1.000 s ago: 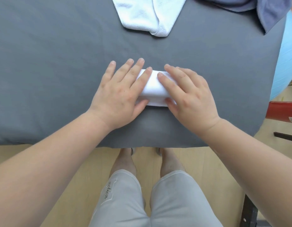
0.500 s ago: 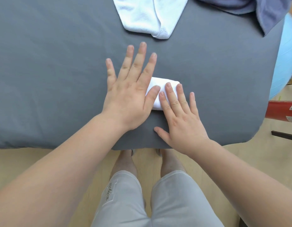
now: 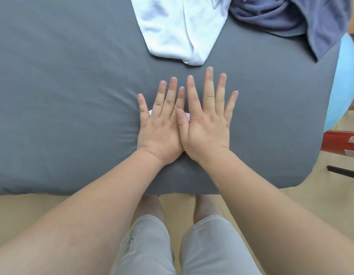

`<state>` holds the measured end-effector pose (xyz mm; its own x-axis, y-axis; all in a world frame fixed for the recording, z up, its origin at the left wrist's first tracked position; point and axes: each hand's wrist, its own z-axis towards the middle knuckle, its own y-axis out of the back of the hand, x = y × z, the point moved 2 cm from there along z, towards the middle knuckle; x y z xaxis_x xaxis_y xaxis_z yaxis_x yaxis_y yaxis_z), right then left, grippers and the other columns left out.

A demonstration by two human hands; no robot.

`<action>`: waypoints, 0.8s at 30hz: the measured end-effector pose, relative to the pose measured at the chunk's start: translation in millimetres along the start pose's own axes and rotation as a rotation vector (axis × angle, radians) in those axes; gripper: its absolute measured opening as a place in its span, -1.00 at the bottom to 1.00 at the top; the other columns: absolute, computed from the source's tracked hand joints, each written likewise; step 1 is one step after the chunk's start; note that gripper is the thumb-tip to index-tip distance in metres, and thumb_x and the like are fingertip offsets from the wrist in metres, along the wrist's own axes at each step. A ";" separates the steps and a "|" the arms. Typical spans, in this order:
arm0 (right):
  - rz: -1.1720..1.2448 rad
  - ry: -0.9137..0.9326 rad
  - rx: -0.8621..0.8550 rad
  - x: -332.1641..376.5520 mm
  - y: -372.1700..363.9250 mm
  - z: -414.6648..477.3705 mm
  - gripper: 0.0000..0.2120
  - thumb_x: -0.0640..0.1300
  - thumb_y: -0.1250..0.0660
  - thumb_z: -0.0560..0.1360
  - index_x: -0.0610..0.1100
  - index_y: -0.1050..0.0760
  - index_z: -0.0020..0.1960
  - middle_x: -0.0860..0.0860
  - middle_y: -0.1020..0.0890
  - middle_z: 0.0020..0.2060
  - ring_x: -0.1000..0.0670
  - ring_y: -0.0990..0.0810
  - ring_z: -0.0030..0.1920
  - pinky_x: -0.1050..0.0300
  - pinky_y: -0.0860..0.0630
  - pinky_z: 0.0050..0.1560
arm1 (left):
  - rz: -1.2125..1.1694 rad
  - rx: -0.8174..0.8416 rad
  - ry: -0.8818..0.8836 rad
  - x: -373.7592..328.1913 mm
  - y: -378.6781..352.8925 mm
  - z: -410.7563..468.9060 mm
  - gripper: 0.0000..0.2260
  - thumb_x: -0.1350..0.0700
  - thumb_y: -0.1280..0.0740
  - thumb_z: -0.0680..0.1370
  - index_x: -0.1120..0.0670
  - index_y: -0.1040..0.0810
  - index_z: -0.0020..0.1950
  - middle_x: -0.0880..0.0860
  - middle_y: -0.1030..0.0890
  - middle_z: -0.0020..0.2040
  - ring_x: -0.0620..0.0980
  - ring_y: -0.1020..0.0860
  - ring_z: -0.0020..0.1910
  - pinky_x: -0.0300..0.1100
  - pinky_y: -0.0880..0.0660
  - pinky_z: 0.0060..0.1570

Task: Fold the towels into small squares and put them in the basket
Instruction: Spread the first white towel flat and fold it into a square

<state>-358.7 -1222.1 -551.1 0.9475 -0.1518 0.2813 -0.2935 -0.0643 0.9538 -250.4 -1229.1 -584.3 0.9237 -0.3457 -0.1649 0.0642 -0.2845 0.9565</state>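
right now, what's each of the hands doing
left hand: open, flat on the folded white towel
right hand: open, flat on the same towel

One wide-angle view is taken from the head, faced forward and steeply down over the grey padded surface (image 3: 63, 116). The left hand (image 3: 160, 130) and right hand (image 3: 209, 128) are framed near, at centre; the white towel (image 3: 172, 30) is cropped at 12 o'clock.

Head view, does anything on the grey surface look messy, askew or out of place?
Nothing damaged or spilled. The blue-grey towel lies crumpled at the far right corner, and the white towel beside it is only loosely folded. The left hand and right hand press flat on the small folded towel.
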 end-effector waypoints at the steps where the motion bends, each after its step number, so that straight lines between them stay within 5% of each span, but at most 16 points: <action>1: -0.011 -0.006 0.029 -6.4 -10.5 0.8 -0.38 0.20 0.01 0.64 0.01 -0.06 0.64 -0.15 0.00 0.63 -0.26 0.12 0.62 -0.41 0.15 0.52 | -0.018 -0.009 -0.016 1.7 -1.0 0.3 -0.43 -0.10 0.17 0.65 0.12 0.23 0.60 0.06 0.13 0.65 0.08 0.17 0.61 0.34 0.22 0.48; 5: 0.042 0.093 0.023 -24.2 -30.9 1.5 -0.36 0.25 0.03 0.61 -0.01 -0.17 0.61 -0.15 -0.12 0.61 -0.29 0.04 0.61 -0.41 0.12 0.53 | -0.098 -0.032 -0.081 9.7 -7.8 3.2 -0.43 -0.04 0.03 0.66 0.15 0.05 0.62 0.07 -0.01 0.64 0.07 0.05 0.62 0.33 0.13 0.50; 15: 0.033 0.103 0.169 -23.2 -21.3 3.8 -0.40 0.18 0.09 0.65 -0.04 -0.19 0.61 -0.11 -0.11 0.62 -0.23 0.04 0.62 -0.25 0.14 0.58 | -0.056 0.154 -0.117 12.1 7.7 6.2 -0.42 -0.11 0.16 0.65 0.08 0.06 0.64 0.01 0.09 0.65 0.01 0.14 0.62 0.23 0.16 0.54; 20: -0.071 0.324 0.312 -40.7 6.8 -26.7 -0.45 0.08 -0.03 0.65 -0.21 -0.35 0.51 -0.11 -0.47 0.43 -0.20 -0.31 0.51 -0.15 -0.19 0.54 | -0.093 0.266 -0.175 20.3 39.5 -15.9 -0.31 -0.27 0.02 0.60 0.13 -0.13 0.61 0.06 -0.26 0.56 0.06 -0.19 0.55 0.03 -0.08 0.54; 24: -0.070 0.410 0.432 -43.9 34.7 -39.5 -0.43 0.03 -0.34 0.53 -0.18 -0.40 0.47 -0.13 -0.58 0.10 -0.22 -0.57 0.06 -0.09 -0.54 0.09 | -0.099 0.424 -0.047 13.9 67.7 -23.5 -0.51 -0.20 -0.34 0.53 0.06 -0.47 0.35 0.06 -0.49 0.20 0.12 -0.46 0.23 -0.02 -0.42 0.20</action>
<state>-405.6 -1178.7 -526.1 0.9128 0.2552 0.3189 -0.1718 -0.4684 0.8667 -224.3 -1232.1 -516.2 0.9019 -0.3361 -0.2712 -0.0179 -0.6566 0.7541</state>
